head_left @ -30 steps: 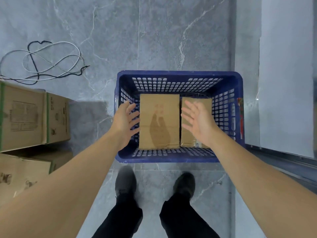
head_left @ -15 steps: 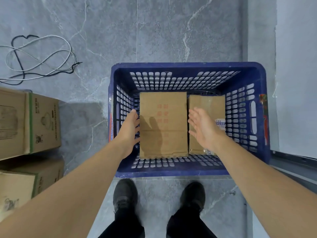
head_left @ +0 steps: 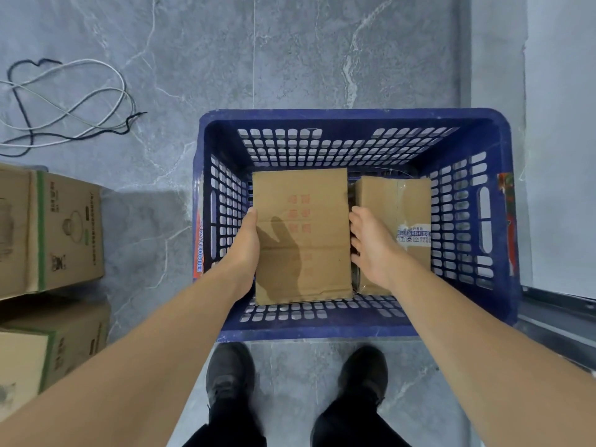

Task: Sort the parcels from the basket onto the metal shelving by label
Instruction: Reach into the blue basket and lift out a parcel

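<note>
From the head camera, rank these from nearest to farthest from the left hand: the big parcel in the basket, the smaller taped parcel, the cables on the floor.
1. Big parcel: the left hand presses its left side, inside the basket.
2. Smaller taped parcel: beyond the big one, on the basket's right.
3. Cables: on the floor, far upper left.

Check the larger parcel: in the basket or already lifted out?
In. The larger parcel sits inside the blue basket, left hand and right hand pressed against its sides.
</note>
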